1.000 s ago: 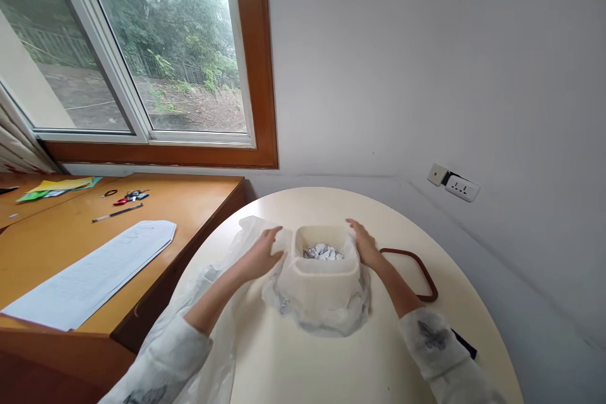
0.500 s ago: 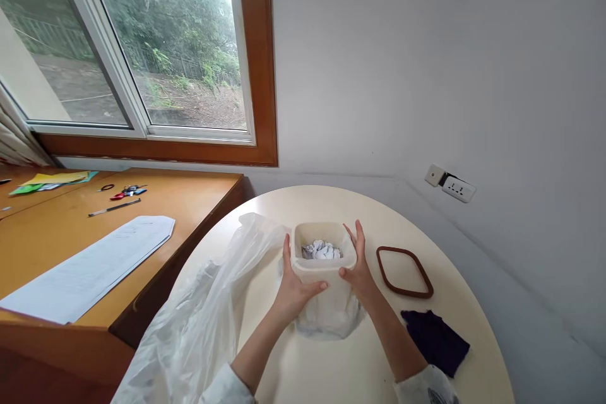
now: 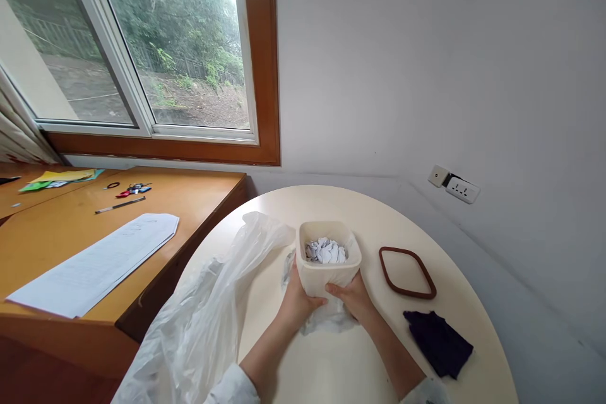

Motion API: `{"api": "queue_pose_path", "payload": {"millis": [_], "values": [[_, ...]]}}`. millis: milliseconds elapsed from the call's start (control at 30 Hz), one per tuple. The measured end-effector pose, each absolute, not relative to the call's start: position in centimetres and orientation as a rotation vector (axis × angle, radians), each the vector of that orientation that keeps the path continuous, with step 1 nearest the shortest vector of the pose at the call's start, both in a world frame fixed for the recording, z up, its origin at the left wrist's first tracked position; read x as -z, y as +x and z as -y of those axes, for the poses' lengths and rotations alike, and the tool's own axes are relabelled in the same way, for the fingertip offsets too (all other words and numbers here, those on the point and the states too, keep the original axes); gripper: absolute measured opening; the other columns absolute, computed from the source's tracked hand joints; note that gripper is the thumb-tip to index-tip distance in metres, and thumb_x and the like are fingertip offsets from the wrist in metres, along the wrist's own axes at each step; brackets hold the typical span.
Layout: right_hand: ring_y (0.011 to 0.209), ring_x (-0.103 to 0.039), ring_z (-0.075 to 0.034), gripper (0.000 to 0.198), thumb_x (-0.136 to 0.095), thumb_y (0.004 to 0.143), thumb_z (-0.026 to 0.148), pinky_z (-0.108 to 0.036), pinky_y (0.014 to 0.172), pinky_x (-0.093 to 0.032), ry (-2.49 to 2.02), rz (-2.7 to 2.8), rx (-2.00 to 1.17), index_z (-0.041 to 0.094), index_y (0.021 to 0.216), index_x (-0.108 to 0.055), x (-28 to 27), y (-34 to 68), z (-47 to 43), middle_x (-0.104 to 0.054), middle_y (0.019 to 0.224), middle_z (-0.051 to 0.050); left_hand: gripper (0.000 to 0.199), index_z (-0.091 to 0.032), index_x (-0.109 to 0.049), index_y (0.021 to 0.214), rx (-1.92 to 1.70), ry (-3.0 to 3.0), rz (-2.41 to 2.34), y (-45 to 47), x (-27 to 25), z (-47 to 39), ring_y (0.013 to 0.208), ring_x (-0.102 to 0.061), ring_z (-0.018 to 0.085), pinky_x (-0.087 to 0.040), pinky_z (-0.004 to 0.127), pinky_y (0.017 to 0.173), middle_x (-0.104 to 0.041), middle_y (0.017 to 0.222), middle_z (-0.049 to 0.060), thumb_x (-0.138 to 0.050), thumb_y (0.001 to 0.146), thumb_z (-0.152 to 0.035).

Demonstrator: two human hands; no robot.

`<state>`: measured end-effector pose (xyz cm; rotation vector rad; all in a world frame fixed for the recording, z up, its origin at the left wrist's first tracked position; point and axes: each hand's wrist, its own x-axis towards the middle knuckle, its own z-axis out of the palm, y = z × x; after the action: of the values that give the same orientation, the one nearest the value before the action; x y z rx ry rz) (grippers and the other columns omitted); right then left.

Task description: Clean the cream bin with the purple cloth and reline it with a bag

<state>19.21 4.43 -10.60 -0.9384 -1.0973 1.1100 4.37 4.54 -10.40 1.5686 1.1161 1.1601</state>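
A small cream square trash bin point(image 3: 326, 274) stands upright on the round table, held between both palms. My left hand point(image 3: 299, 298) wraps its left side, with the thumb on the front wall. From the right, my right hand point(image 3: 354, 295) grips it the same way; its fingers are partly hidden behind the bin. Crumpled white paper point(image 3: 326, 251) lies inside. A thin clear plastic bag point(image 3: 331, 319) is bunched around the lower part of the bin, below my hands.
A large crumpled sheet of clear plastic point(image 3: 208, 309) spreads over the left of the round table point(image 3: 326, 369). To the right lie a brown square ring frame point(image 3: 407, 293) and a dark purple cloth point(image 3: 440, 344). Papers point(image 3: 104, 259), a pen point(image 3: 120, 204) and keys point(image 3: 135, 190) rest on the wooden desk.
Both hands have slid down from near the rim to lower on the bin's sides. The plastic around the bin has moved down with them, baring more of the upper wall.
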Motion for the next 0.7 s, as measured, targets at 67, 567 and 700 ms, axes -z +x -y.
{"api": "queue_pose_path", "payload": {"millis": [67,567,700], "values": [[0.111,-0.051,-0.030,0.101,-0.082,0.048,0.034,-0.051,0.096,-0.037,-0.958,1.141,-1.111,0.023,0.134,-0.031,10.6,20.0,-4.0,-0.056,0.119,-0.014,0.094,-0.019,-0.030,0.133,-1.117,1.619,-1.145,4.0,10.7,-4.5,0.125,-0.035,0.034,-0.025,0.049,0.105,-0.040,0.134,0.014,-0.074,0.050,-0.012],[0.116,-0.050,-0.021,0.059,-0.031,0.082,0.064,-0.039,0.096,-0.038,-0.907,1.011,-1.393,0.024,0.119,-0.055,3.9,23.4,-8.8,-0.057,0.123,-0.007,0.083,-0.032,-0.006,0.140,-1.198,1.422,-1.229,4.2,3.1,-1.7,0.135,-0.018,0.031,-0.032,0.045,0.103,-0.010,0.150,0.006,-0.052,0.076,-0.057],[0.096,-0.060,-0.023,0.060,-0.033,0.082,0.063,-0.035,0.082,-0.046,-0.962,0.935,-1.356,0.017,0.105,-0.064,3.6,20.6,-6.6,-0.068,0.097,-0.009,0.061,-0.034,-0.008,0.139,-1.333,1.371,-1.334,5.5,4.4,-3.0,0.135,-0.020,0.027,-0.031,0.042,0.104,-0.020,0.148,0.001,-0.028,0.086,-0.057]]}}
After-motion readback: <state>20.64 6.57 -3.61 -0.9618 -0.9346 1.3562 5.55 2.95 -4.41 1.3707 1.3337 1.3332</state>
